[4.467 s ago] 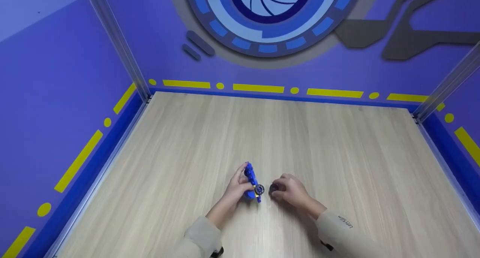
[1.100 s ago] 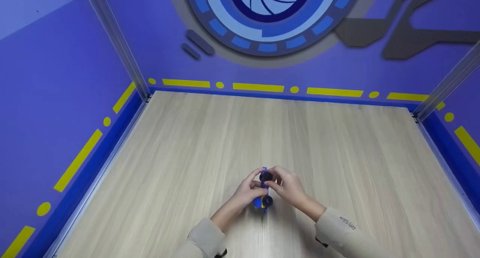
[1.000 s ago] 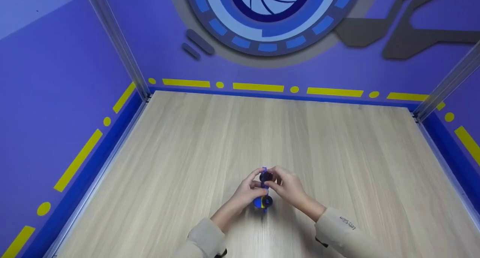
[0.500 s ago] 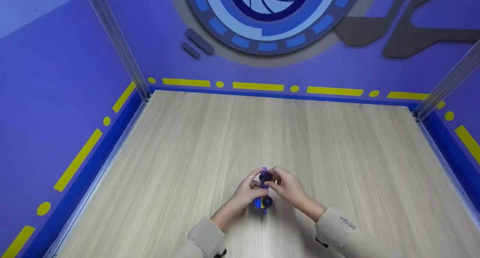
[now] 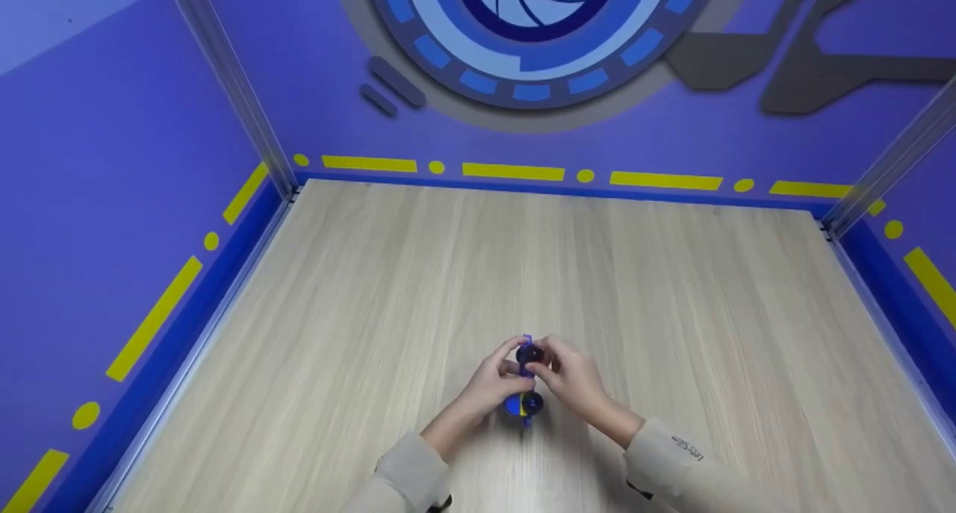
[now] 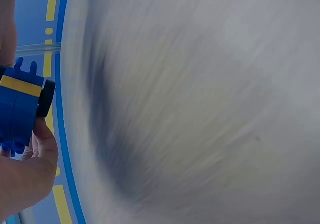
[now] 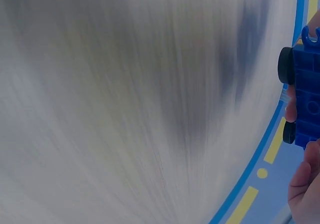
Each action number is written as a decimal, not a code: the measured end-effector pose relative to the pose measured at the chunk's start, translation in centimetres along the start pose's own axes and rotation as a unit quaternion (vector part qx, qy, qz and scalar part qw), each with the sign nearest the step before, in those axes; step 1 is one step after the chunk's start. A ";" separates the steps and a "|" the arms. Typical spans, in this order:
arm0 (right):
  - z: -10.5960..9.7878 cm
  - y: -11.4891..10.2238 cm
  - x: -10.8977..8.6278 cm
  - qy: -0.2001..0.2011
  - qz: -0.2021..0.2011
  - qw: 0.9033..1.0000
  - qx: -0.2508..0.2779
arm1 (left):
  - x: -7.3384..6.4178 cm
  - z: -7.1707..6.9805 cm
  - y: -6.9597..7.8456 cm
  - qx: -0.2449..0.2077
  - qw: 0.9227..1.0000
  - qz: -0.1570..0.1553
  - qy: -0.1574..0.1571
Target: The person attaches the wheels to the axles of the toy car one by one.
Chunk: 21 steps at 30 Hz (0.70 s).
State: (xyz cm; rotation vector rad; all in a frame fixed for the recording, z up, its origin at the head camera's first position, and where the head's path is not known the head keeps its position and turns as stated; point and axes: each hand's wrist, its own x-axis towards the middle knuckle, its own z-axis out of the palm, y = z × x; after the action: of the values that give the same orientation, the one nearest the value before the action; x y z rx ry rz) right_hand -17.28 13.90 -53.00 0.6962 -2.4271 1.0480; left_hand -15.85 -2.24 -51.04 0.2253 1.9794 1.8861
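My left hand [image 5: 489, 382] grips a blue toy car [image 5: 513, 405] with a yellow stripe, held with its wheeled side turned to the right. A black wheel [image 5: 532, 402] sits at the car's near end. At its far end, the thumb and fingers of my right hand [image 5: 579, 377] pinch another black wheel [image 5: 529, 355] against the body. In the left wrist view the car body [image 6: 17, 108] shows its yellow band and a black wheel [image 6: 46, 98]. The right wrist view catches the car's blue underside [image 7: 307, 96], with black wheels [image 7: 286, 66] along one edge.
The wooden tabletop [image 5: 418, 274] stretches around both hands. Blue printed walls [image 5: 97, 177] with yellow dashes enclose its back and sides, and metal posts [image 5: 231, 87] stand at the rear corners.
From 4.5 seconds ago, my right hand has brought its wheel leftward to the car's far end, and the car has turned. Over the last second both hands stay nearly still.
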 end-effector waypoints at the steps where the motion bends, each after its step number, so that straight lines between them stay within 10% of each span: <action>1: 0.0 0.0 -0.1 0.001 0.002 1.000 -0.002 | 0.0 0.0 0.0 0.001 1.000 0.001 0.000; 10: 0.2 -0.3 -0.3 0.033 -0.025 0.998 -0.038 | -0.2 0.0 0.1 -0.008 1.000 -0.001 -0.017; 21: 0.2 -0.9 -0.2 0.010 0.045 0.999 -0.012 | 0.7 -0.1 -1.0 -0.002 1.000 0.017 -0.023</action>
State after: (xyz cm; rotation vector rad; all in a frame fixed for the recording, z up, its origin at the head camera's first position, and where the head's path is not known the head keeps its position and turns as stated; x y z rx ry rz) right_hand -16.62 13.29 -52.72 0.5722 -2.4702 1.0526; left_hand -16.36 -2.16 -52.18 0.3007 1.9532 1.8897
